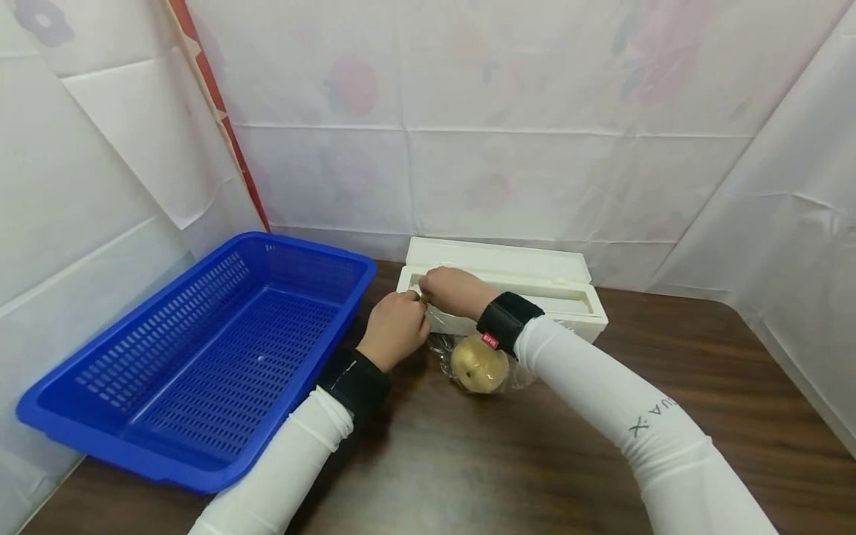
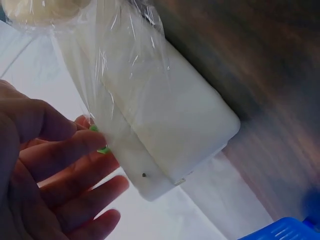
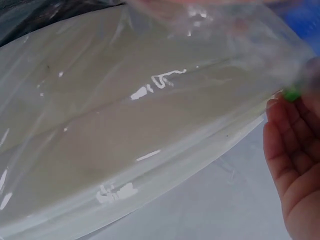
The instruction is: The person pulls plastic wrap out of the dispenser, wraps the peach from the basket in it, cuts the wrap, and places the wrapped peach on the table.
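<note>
A clear plastic bag [image 2: 132, 45] holds a round yellow fruit [image 1: 479, 364] with a dark spot, lying on the table before a long white box [image 1: 588, 327]. My left hand [image 1: 396, 327] and right hand [image 1: 458, 291] meet at the bag's gathered neck, over the box's left end. A small green tie [image 2: 102, 150] shows at the left thumb and forefinger, whose other fingers are spread. From the right wrist, the right hand [image 3: 300, 155] pinches by the green tie [image 3: 291, 94], with the bag stretched across the view.
A large blue plastic basket [image 1: 244, 468] with slotted sides stands at the left, close by the left forearm. The white box's lid [image 1: 498, 258] is raised at the back. Behind the brown wooden table [image 1: 468, 461] hangs a pale patterned sheet [image 1: 501, 89].
</note>
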Demonstrator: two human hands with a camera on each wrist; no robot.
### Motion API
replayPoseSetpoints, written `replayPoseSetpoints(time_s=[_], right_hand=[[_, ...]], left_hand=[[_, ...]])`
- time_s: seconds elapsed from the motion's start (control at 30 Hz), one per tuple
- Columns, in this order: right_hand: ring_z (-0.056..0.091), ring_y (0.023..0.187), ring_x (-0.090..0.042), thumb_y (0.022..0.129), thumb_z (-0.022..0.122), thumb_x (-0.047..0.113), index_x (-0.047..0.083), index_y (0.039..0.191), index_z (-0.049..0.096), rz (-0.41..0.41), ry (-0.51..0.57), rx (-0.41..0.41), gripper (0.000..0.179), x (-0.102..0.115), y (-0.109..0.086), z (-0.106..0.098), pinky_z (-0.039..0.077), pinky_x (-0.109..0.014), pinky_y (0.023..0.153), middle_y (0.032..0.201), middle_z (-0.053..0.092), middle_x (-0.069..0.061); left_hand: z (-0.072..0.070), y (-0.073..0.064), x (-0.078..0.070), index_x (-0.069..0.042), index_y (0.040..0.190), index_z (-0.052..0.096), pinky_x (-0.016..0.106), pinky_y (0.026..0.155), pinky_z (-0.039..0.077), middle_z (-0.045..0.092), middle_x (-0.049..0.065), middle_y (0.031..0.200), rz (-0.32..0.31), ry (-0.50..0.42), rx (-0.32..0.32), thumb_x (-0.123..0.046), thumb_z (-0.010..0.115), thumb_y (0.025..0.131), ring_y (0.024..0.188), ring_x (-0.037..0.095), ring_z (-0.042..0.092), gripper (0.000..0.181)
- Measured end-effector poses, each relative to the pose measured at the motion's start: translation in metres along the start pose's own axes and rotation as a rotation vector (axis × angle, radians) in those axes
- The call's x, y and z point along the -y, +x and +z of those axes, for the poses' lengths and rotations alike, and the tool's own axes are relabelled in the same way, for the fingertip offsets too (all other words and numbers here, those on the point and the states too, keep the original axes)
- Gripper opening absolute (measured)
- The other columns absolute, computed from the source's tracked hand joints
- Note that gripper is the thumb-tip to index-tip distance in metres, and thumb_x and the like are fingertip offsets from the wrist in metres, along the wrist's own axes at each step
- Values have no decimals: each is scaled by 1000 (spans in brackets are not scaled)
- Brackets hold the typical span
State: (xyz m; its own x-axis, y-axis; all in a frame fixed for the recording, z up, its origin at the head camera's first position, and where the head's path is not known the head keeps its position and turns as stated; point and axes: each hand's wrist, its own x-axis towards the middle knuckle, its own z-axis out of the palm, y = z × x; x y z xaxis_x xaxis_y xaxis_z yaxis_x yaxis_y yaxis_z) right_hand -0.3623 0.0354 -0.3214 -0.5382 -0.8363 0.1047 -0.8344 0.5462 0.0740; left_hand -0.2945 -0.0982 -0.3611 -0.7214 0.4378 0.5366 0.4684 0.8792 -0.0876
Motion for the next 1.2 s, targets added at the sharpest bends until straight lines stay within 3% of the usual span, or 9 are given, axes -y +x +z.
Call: replayPoseSetpoints(time_s=[0.17,0.37,0.63,0.77,0.9,1.2], right_hand=[[46,64,-14,87,55,5,9,76,55,-7,-30,4,12,1,1,0,40,-29,61,70,51,-1],[54,72,-18,87,53,2,7,85,57,-39,-86,21,7,-1,-1,2,45,-32,66,78,55,-5],[51,70,-18,89,51,2,6,83,54,-63,-80,41,7,-4,-7,1,43,-31,64,77,52,-5],[52,70,-18,87,52,-1,6,83,53,-73,-86,36,8,-4,-8,-1,44,-31,64,76,51,-5],[52,69,-18,85,53,-2,6,81,53,-68,-99,32,9,-4,-9,-2,44,-31,63,75,52,-5],[52,70,-16,90,54,8,7,81,57,5,-15,40,9,-3,-9,-2,43,-30,65,76,55,-3]], left_hand=[[2,4,-1,-9,55,52,39,48,45,54,9,64,-41,-14,7,-12,58,72,52,27,51,19],[6,10,-1,-7,59,55,38,49,45,55,8,60,-46,24,-9,-13,61,71,52,27,51,15],[2,12,-3,-7,59,58,36,53,46,55,6,60,-62,60,41,-16,64,72,54,25,53,16],[1,14,-3,-7,60,58,34,57,45,55,6,59,-48,85,37,-15,64,72,54,24,54,16],[3,14,-2,-7,59,58,34,53,45,55,6,59,-46,62,29,-13,62,73,53,23,53,16],[2,17,2,-8,71,61,37,47,47,62,9,67,-161,-39,65,-18,69,76,57,25,58,14]])
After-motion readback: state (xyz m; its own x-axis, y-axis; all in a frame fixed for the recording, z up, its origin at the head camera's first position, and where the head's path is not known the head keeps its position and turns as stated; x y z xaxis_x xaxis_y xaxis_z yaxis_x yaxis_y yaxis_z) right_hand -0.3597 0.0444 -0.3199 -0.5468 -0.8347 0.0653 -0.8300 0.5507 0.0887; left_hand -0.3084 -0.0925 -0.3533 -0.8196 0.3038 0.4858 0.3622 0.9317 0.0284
